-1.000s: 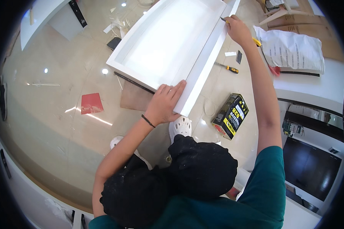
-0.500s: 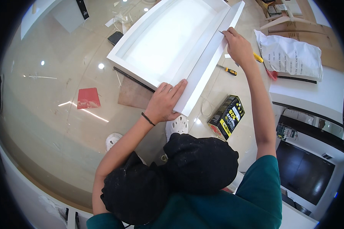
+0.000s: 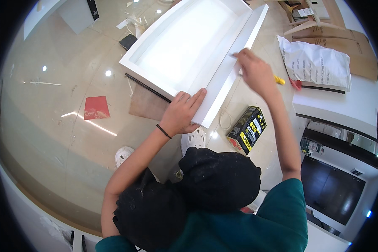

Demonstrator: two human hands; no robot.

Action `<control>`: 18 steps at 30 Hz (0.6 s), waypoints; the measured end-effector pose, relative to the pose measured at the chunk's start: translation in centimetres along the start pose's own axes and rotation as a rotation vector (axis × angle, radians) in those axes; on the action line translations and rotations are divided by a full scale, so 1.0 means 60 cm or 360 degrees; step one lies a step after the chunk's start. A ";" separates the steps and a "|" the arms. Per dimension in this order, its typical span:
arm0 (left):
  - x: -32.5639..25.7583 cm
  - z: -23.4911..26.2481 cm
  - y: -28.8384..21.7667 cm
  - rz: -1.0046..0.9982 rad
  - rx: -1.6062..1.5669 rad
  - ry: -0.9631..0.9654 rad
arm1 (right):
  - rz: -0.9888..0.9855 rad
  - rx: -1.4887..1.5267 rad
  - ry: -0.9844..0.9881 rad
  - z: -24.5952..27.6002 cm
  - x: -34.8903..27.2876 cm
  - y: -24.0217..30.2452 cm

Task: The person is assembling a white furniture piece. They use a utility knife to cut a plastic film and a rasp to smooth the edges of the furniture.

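Observation:
A shallow white box-like frame (image 3: 172, 42) stands on the floor ahead of me. Along its right side runs a long white board (image 3: 217, 86). My left hand (image 3: 181, 112) grips the board's near end, its fingers laid over the top and the thumb by the end edge. Further up the same board, my right hand (image 3: 253, 67) is closed in a pinch, slightly blurred. A small thin grey piece (image 3: 232, 55) pokes out from its fingertips against the board's face; its kind is too small to tell.
On the right lie a black-and-yellow tin (image 3: 248, 129), a yellow handle (image 3: 279, 80) and a white sack (image 3: 315, 62) by flat cardboard (image 3: 348, 52). To the left are a red sheet (image 3: 96, 108), a brown sheet (image 3: 147, 103) and a black strip (image 3: 149, 88).
My right hand has slid down along the board toward me, with the small grey piece in its fingers. The left hand keeps its place on the near end.

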State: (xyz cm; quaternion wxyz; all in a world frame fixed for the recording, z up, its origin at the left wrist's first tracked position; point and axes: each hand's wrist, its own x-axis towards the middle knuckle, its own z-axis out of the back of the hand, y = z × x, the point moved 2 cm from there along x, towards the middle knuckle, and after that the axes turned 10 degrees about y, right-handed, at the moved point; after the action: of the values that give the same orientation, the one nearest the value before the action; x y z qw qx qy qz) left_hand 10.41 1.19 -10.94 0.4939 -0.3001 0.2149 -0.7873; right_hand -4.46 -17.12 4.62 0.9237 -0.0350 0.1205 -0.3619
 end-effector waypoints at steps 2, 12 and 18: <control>0.004 0.001 -0.003 -0.0003 0.0014 -0.0014 | -0.0136 0.0027 -0.0158 -0.011 0.041 -0.071; 0.006 0.002 -0.003 -0.0018 -0.0038 -0.0021 | -0.0221 -0.0270 -0.0063 -0.030 0.111 -0.160; 0.005 -0.003 -0.002 -0.0009 -0.0028 -0.0065 | -0.0146 -0.0292 -0.0007 -0.013 0.073 -0.097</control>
State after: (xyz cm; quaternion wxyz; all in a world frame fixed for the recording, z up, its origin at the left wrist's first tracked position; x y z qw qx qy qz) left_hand 10.10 0.97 -10.88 0.4932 -0.3211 0.2108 -0.7805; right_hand -5.41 -24.36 3.91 0.8994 -0.1258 0.1495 -0.3911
